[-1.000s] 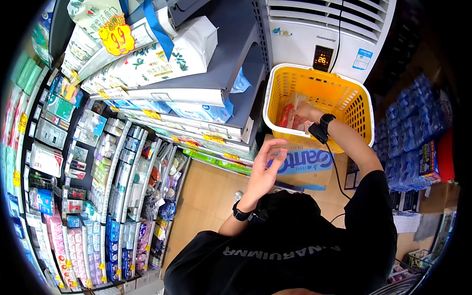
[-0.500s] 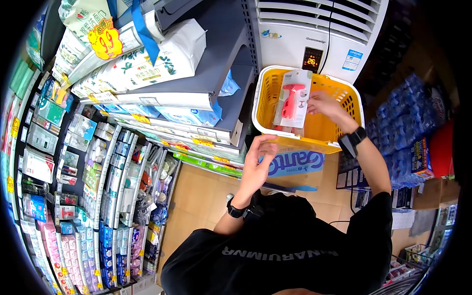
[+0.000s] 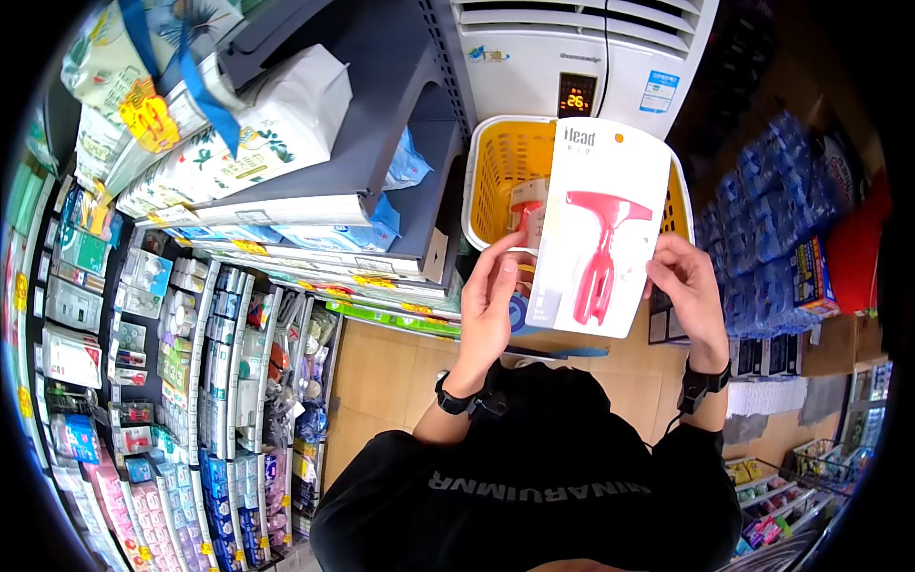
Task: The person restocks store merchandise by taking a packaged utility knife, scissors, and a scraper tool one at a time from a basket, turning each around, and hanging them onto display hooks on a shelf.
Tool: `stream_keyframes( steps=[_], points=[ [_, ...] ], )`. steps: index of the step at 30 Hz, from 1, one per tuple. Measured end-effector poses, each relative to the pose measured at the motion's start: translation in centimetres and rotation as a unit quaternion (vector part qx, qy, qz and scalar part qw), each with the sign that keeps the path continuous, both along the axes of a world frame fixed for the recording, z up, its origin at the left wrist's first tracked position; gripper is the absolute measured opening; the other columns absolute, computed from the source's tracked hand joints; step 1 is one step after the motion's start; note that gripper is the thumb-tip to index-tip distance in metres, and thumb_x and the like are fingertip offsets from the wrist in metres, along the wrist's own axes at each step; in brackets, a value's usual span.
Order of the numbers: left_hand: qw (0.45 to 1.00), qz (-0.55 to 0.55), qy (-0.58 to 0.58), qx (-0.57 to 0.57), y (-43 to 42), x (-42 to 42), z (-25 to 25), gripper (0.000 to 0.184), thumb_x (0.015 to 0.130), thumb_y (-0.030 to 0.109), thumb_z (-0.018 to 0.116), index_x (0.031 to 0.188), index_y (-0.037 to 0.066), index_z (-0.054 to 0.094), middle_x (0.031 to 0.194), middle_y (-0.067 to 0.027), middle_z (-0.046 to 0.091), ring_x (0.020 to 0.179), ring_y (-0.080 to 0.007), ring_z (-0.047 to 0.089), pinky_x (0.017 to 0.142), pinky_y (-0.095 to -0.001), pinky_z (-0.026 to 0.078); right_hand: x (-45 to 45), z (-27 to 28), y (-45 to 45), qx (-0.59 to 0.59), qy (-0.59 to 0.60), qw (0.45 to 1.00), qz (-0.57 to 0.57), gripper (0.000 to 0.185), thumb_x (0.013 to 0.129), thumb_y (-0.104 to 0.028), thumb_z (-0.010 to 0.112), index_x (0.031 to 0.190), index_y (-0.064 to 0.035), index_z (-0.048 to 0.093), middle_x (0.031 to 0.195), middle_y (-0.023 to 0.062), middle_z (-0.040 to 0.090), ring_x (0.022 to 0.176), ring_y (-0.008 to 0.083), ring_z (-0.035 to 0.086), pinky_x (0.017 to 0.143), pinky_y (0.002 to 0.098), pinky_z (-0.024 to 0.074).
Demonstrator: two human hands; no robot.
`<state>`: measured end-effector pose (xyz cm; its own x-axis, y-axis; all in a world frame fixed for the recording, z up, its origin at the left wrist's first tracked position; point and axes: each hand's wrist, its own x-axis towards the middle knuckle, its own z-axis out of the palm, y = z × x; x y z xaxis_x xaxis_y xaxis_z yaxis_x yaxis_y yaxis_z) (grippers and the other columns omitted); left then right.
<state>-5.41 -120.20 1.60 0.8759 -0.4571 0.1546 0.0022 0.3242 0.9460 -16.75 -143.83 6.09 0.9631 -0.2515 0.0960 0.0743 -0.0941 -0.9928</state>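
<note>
A red squeegee (image 3: 607, 250) on a white backing card (image 3: 640, 172) is held up over the front of a yellow basket (image 3: 498, 153). My right hand (image 3: 688, 291) grips the card's right edge between thumb and curled fingers. At the opposite edge is my left hand (image 3: 491, 300), its fingers bent against the card and their tips partly hidden. Behind the card, in the basket, lies another package with a red item (image 3: 527, 205), mostly covered from sight. The card hides much of the basket's middle.
A white appliance (image 3: 519, 76) with a lit display stands behind the basket. To the left are grey shelves (image 3: 391, 124) with tissue packs (image 3: 286, 133) and racks of small goods. Blue-wrapped bottle packs (image 3: 762, 229) are stacked at the right.
The squeegee package has come up out of the basket toward me, in my hands. My left hand has moved from the basket's rim to the card, and the view has shifted slightly right.
</note>
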Motion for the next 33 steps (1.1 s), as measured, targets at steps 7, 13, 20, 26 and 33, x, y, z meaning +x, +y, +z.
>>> stream_keyframes(
  steps=[7,13,20,26,33],
  points=[
    [0.997,-0.062,0.054,0.011,-0.3,0.1,-2.1,0.029,0.105,0.024,0.053,0.112,-0.001,0.066,0.092,-0.0001,0.067,0.082,-0.0045,0.058,0.073,-0.0209,0.047,-2.5,-2.2,1.4,0.015,-0.001,0.999,-0.042,0.014,0.096,0.001,0.055,0.108,0.0034,0.059,0.091,0.0041,0.068,0.077,0.0064,0.060,0.069,0.0212,0.0480],
    [0.997,-0.047,0.062,0.022,-0.9,0.0,-2.7,0.028,0.104,0.023,0.056,0.108,-0.002,0.066,0.091,0.0005,0.067,0.083,-0.0039,0.057,0.076,-0.0206,0.047,-2.5,-3.6,2.0,0.026,-0.006,0.998,-0.060,0.016,0.097,0.001,0.054,0.111,0.0039,0.060,0.092,0.0043,0.067,0.079,0.0052,0.058,0.069,0.0212,0.0467],
    [0.994,-0.067,0.082,0.020,-1.1,0.1,-3.4,0.026,0.103,0.023,0.057,0.109,0.000,0.065,0.092,0.0007,0.066,0.084,-0.0042,0.057,0.077,-0.0206,0.046,-1.1,-3.6,4.0,-0.001,-0.035,0.990,-0.135,0.039,0.095,-0.001,0.060,0.133,-0.0005,0.049,0.113,0.0071,0.063,0.088,0.0084,0.060,0.074,0.0232,0.0487],
    [0.990,-0.107,0.091,0.026,-1.6,-0.4,-4.2,0.024,0.104,0.022,0.055,0.112,0.001,0.063,0.094,0.0026,0.063,0.087,-0.0032,0.054,0.078,-0.0203,0.043,-1.2,-4.8,4.6,-0.025,-0.035,0.991,-0.130,0.051,0.093,-0.008,0.066,0.139,-0.0035,0.044,0.124,0.0134,0.056,0.107,0.0167,0.056,0.089,0.0295,0.0483],
    [0.978,-0.182,0.087,0.046,-1.7,-0.9,-4.1,0.048,0.106,0.040,0.045,0.138,0.004,0.048,0.126,-0.0071,0.058,0.118,-0.0142,0.053,0.100,-0.0309,0.042,-0.8,-4.8,6.1,-0.017,-0.036,0.994,-0.106,0.061,0.086,-0.013,0.075,0.137,-0.0028,0.044,0.129,0.0165,0.053,0.115,0.0237,0.055,0.101,0.0365,0.0442]
  ],
)
